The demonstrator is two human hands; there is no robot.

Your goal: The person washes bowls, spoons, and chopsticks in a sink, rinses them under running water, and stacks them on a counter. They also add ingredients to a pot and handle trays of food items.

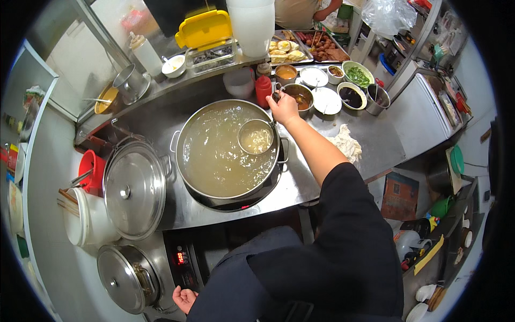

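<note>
Stretched over the far right rim of a large steel pot (193,183), my right hand (285,108) grips the dark handle of a round metal strainer (239,139). The strainer sits in the pot's cloudy, bubbling liquid (217,153), with what look like pale noodles (259,140) inside. My left hand (185,298) is low by my body, near a control panel (182,257) with a lit red display. Its visible fingers are loosely curled; part of the hand is hidden.
A lidded steel pot (120,277) stands lower left, below a large lid (134,193) and white bucket (94,221). Beyond my right hand are a red squeeze bottle (263,90), sauce pot (299,98) and chopped greens (356,75). A cloth (347,143) lies right; another person (295,14) stands behind food trays.
</note>
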